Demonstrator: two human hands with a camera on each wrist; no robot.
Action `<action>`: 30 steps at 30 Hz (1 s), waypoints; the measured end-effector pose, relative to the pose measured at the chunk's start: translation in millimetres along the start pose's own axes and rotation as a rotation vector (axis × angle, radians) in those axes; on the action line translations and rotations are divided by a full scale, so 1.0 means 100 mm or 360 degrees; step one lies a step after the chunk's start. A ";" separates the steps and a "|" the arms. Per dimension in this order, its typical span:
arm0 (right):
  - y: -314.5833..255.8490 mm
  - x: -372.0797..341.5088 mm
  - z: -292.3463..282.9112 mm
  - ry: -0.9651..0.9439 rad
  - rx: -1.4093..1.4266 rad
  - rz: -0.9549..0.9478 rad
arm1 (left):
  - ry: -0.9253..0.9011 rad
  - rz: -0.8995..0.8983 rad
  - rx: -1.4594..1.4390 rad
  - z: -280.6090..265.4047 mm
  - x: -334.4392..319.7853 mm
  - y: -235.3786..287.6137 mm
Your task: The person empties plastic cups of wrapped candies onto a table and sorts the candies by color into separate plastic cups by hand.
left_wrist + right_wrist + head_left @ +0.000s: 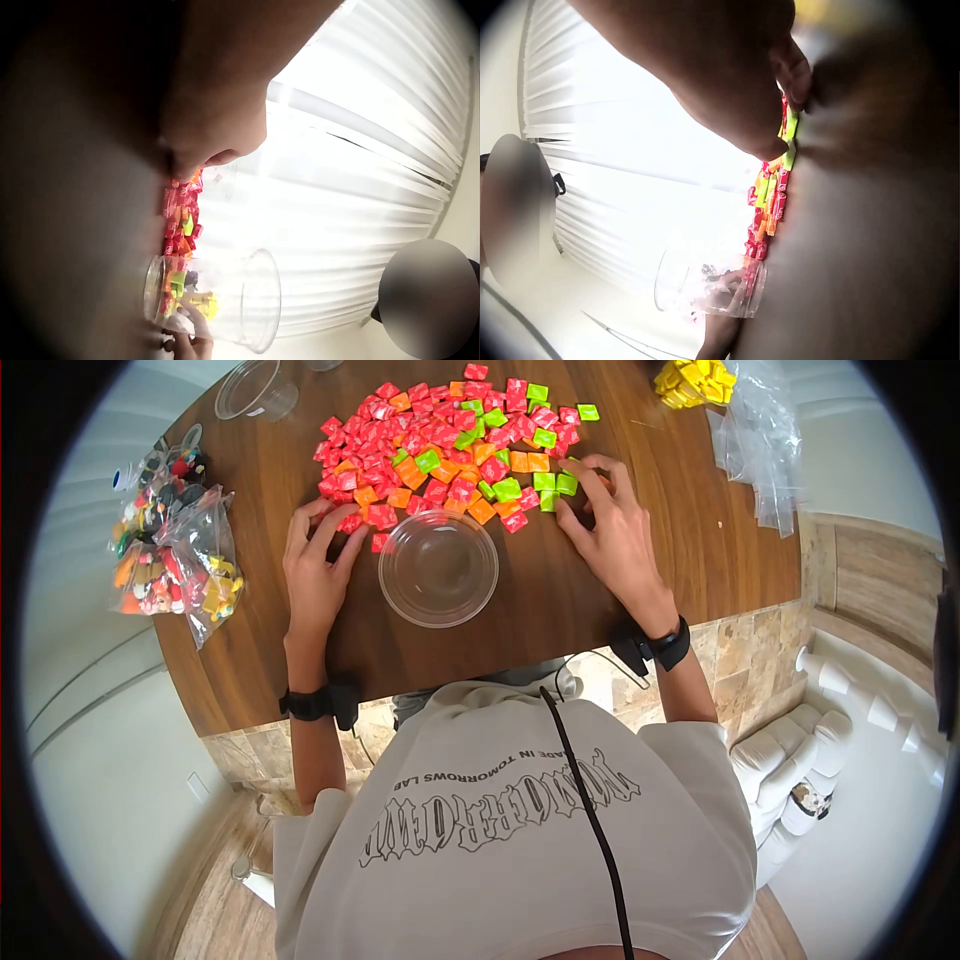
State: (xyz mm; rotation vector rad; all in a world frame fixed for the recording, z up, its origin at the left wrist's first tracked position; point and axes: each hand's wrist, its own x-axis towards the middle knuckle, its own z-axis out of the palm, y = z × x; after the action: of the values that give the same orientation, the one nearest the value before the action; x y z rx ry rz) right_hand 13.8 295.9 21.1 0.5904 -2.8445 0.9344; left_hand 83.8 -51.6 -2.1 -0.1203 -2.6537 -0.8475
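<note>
A heap of wrapped square candies (400,435) in red, orange and green lies on the wooden table. My left hand (318,550) rests at the heap's near left edge, its thumb and forefinger by a red candy (349,522). At the right edge my right hand (615,530) has thumb and forefinger spread around a few green candies (566,484) lying flat; in the right wrist view its thumb touches a green candy (790,154). Between the hands stands a round clear plastic cup (438,612) with nothing in it.
Clear bags of small colourful figures (180,575) lie at the left edge. Another clear plastic cup (250,395) lies at the far left. Yellow candies (695,382) sit at the far right beside clear plastic bags (765,450). The table's near edge (400,685) runs before the body.
</note>
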 end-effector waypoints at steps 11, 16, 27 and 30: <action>-0.03 0.05 0.08 -0.0005 -0.0352 -0.0358 | 0.0108 -0.0326 -0.0346 -0.03 0.00 -0.10; 0.15 0.02 0.05 -0.0010 -0.0396 -0.0611 | 0.0131 -0.0285 -0.0424 -0.07 -0.02 -0.06; 0.04 0.06 0.16 0.0137 -0.0653 -0.0208 | -0.0064 0.0305 -0.0060 0.14 0.44 0.46; 0.09 0.09 0.24 0.0185 -0.0682 -0.0242 | -0.0195 0.0364 -0.0015 0.27 0.61 0.50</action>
State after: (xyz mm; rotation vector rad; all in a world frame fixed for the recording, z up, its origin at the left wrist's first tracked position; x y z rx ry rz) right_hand 2.5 285.5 -1.5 0.6593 -2.7221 0.3070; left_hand 27.5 3.5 26.6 -0.4820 -2.6805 -0.7995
